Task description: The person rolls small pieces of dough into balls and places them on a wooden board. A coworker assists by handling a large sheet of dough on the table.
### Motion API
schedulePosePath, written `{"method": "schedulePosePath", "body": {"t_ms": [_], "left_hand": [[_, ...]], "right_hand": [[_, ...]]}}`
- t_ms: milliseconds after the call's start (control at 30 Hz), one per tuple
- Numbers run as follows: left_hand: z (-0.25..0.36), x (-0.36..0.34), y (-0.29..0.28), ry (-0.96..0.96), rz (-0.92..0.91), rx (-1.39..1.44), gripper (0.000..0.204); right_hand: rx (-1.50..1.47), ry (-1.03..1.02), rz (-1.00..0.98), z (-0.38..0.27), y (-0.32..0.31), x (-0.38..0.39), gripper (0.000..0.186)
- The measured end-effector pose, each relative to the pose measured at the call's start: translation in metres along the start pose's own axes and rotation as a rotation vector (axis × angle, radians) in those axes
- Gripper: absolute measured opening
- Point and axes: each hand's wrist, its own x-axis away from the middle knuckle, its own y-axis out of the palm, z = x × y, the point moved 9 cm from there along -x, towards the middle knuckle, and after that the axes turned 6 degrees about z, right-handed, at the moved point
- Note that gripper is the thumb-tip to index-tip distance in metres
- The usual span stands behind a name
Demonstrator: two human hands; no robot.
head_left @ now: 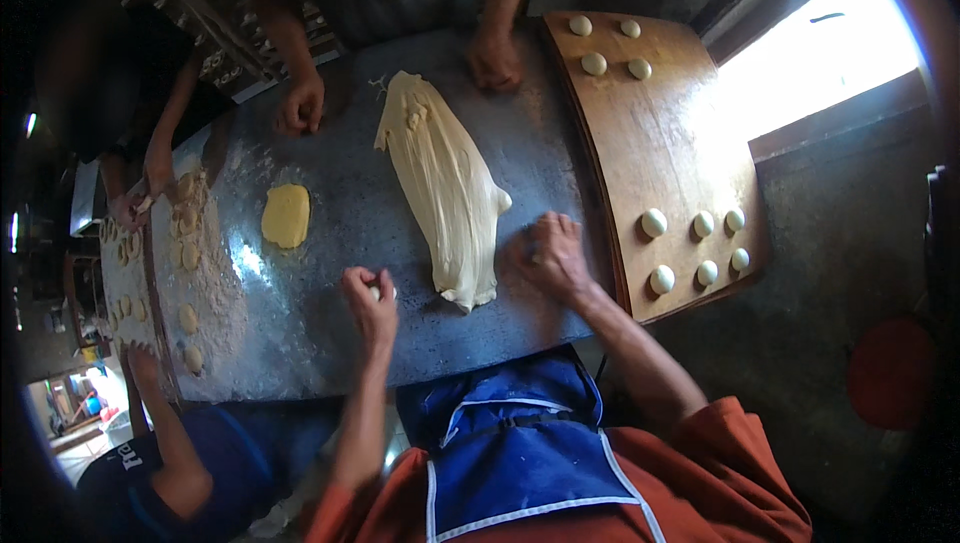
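A long, stretched mass of pale dough (440,183) lies across the middle of the metal table (345,168). Left of its near end is my left hand (372,308), its fingers curled round a small piece of white dough (378,293) that shows only in part. On the other side of the long dough, my right hand (556,258) is closed low over the tabletop and slightly smeared by motion. Whatever is under its fingers is hidden. A flattened yellow slab (286,216), which looks like dough or fat, lies farther left.
A wooden board (640,153) at the right carries several white dough balls (654,223) in two groups. Opposite me, a co-worker's hands (495,61) are at the far table edge. More people handle flattened dough pieces (188,319) on the floury left end.
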Motion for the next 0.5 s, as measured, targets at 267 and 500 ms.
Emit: {"method": "schedulePosePath", "body": {"t_ms": [267, 500], "left_hand": [[-0.012, -0.001, -0.013, 0.107, -0.055, -0.094, 0.028], [0.005, 0.043, -0.012, 0.244, -0.148, 0.024, 0.026]], "right_hand": [[-0.045, 0.044, -0.11, 0.026, -0.017, 0.005, 0.042], [-0.285, 0.032, -0.217, 0.009, 0.011, 0.061, 0.03]]}}
